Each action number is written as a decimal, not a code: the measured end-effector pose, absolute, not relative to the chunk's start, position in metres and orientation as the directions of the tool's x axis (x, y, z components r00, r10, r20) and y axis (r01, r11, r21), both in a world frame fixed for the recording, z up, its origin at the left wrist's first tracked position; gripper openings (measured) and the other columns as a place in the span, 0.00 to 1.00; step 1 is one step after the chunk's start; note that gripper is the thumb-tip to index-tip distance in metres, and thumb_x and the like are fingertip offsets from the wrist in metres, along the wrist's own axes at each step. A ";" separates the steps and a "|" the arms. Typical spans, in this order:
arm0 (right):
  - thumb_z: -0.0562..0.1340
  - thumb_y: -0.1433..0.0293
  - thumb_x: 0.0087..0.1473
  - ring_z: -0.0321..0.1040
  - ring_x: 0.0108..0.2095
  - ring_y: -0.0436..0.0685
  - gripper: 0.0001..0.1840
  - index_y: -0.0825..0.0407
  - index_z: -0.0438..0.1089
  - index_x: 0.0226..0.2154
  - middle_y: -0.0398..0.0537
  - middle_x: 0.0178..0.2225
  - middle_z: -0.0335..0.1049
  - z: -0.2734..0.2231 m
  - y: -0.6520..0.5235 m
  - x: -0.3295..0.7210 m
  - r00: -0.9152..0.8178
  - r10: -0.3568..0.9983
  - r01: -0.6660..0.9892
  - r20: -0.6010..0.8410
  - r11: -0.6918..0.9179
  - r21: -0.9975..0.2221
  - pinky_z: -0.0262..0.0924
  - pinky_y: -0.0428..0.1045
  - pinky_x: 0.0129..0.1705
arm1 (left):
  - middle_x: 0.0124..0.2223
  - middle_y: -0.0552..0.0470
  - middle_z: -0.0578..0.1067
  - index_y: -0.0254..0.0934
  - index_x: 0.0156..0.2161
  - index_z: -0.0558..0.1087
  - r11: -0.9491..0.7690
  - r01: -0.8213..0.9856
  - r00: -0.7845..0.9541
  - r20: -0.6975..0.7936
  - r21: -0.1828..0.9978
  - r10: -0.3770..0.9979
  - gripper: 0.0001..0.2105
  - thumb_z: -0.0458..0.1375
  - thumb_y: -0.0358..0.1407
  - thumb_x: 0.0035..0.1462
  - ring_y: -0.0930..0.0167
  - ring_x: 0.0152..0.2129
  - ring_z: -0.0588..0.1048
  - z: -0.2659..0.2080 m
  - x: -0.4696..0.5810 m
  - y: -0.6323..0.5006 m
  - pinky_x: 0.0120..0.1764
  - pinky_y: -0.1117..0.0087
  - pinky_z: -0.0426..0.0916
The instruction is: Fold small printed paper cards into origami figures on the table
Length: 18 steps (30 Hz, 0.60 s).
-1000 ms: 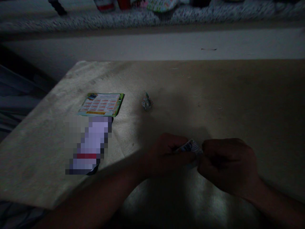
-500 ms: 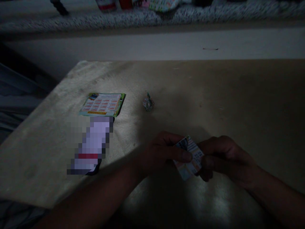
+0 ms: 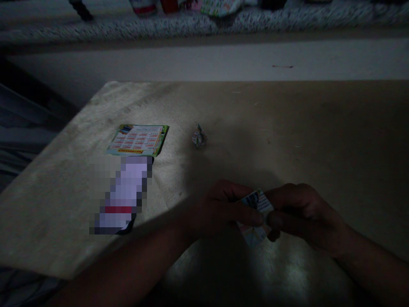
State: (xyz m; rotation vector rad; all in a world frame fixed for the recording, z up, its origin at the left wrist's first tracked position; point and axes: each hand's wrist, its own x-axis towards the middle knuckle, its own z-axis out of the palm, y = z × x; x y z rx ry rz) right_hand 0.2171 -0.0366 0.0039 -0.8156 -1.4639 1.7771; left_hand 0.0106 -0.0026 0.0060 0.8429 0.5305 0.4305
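A small folded piece of printed paper (image 3: pixel 254 235) is held over the near part of the table, one corner pointing toward me. My left hand (image 3: pixel 228 209) pinches it from the left, the thumb lying flat across its printed face. From the right, my right hand (image 3: pixel 297 213) grips the right corner between thumb and curled fingers. The two thumb tips almost meet over the paper. Farther off stands a small folded paper shape (image 3: pixel 199 137) with a pointed top, made of similar printed paper. What the fingers do under the paper is hidden.
To the left lies a stack of printed leaflets (image 3: pixel 139 140) with green edges. A phone (image 3: pixel 128 192) with a blurred screen lies just below it. Behind the table (image 3: pixel 255 111) a speckled stone ledge (image 3: pixel 179 26) carries several items. The light is dim.
The paper has shifted slightly right and toward me. My left thumb has slid with it, closer to my right thumb. The leaflets, phone and folded shape have stayed put.
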 end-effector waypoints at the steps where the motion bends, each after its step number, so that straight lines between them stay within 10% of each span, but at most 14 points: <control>1: 0.65 0.64 0.62 0.70 0.26 0.50 0.13 0.56 0.78 0.32 0.49 0.25 0.74 0.003 -0.037 0.217 -0.574 0.818 -0.129 -0.040 -0.139 -0.982 0.66 0.44 0.27 | 0.26 0.50 0.75 0.30 0.30 0.78 0.605 -0.155 0.791 -0.269 0.781 0.549 0.09 0.68 0.36 0.49 0.74 0.22 0.69 0.006 0.011 -0.002 0.26 0.73 0.62; 18: 0.71 0.65 0.55 0.70 0.24 0.49 0.12 0.56 0.76 0.26 0.47 0.23 0.74 -0.001 -0.037 0.213 -0.565 0.825 -0.315 -0.018 -0.237 -0.919 0.64 0.42 0.25 | 0.23 0.52 0.75 0.30 0.27 0.78 0.685 -0.159 0.793 -0.320 0.711 0.518 0.10 0.72 0.35 0.43 0.76 0.18 0.70 0.001 0.011 0.001 0.23 0.75 0.63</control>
